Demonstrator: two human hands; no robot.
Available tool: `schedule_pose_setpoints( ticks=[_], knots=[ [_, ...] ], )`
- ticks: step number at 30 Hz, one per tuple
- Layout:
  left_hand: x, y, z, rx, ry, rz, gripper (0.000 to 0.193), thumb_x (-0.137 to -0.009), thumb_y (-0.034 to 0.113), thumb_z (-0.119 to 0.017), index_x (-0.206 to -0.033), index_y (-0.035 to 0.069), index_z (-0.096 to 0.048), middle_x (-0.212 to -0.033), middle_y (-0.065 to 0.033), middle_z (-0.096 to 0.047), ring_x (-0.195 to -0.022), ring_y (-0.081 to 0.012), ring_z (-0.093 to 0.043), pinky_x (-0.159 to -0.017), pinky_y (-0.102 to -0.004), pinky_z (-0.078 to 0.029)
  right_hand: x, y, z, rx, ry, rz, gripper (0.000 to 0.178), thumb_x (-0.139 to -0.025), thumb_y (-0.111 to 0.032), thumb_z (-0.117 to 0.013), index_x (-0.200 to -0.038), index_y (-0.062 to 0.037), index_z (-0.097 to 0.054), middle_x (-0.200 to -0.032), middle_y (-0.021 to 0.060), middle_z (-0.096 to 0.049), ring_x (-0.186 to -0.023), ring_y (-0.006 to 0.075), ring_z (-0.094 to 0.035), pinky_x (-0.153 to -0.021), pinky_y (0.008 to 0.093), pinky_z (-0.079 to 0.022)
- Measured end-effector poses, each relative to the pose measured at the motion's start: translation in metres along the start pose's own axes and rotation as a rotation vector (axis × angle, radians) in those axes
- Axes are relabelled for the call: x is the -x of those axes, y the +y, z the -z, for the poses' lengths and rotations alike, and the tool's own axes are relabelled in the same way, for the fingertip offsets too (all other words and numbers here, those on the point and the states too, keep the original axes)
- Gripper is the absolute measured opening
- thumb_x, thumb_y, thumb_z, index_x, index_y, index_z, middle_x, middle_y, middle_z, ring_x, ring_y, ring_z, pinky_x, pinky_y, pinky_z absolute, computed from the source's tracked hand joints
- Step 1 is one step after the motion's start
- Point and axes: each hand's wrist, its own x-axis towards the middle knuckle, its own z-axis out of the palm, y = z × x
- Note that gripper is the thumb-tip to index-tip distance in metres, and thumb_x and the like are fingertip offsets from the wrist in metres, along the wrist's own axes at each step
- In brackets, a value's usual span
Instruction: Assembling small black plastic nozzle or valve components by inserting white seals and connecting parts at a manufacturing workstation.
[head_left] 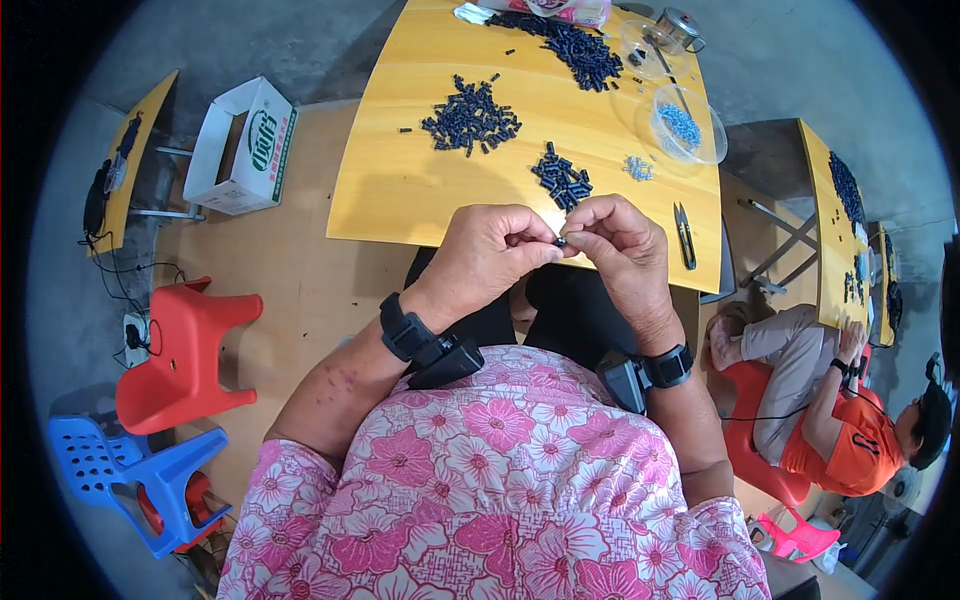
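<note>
At the near edge of the yellow table, my left hand [500, 250] pinches a small dark piece [560, 241] between thumb and forefinger. My right hand [622, 245] meets it there, its thumb and fingertips closed on the same piece, which they mostly hide. Just beyond my fingertips lies a small pile of short black cylindrical parts [561, 178]. A larger heap of similar black parts [470, 118] sits farther off to the left. Small pale blue pieces [638, 168] are scattered to the right, and thread snips [685, 238] rest near the table's right edge.
A clear bowl [712, 135] holds blue pieces; another clear container [640, 45] and a metal cup [680, 28] stand behind it. The biggest black heap [585, 60] is at the back. Red [190, 360] and blue [140, 470] chairs stand left; a person in orange [850, 440] sits right.
</note>
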Motion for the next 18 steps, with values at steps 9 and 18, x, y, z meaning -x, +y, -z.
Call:
schedule_pose_setpoints(
  ticks=[9, 18],
  knots=[
    [0.001, 0.001, -0.001, -0.019, -0.003, 0.021, 0.010, -0.084, 0.006, -0.070, -0.090, -0.002, -0.070, -0.082, -0.0034, -0.071, -0.077, -0.0061, -0.063, -0.069, -0.0225, -0.051, 0.002, -0.005, -0.004, 0.387, 0.029, 0.119, 0.020, -0.079, 0.012, -0.061, -0.093, -0.0017, -0.065, -0.084, 0.0042, -0.066, -0.082, 0.0109, -0.065, -0.075, 0.0265, -0.054],
    [0.003, -0.011, -0.004, 0.127, -0.015, 0.041, 0.010, -0.086, 0.005, -0.069, -0.093, -0.002, -0.070, -0.083, -0.0027, -0.070, -0.078, -0.0065, -0.063, -0.070, -0.0221, -0.051, 0.015, 0.008, -0.008, 0.181, 0.146, 0.043, 0.029, -0.081, 0.011, -0.061, -0.106, -0.0026, -0.067, -0.088, 0.0078, -0.067, -0.080, 0.0132, -0.068, -0.072, 0.0235, -0.054]
  ],
)
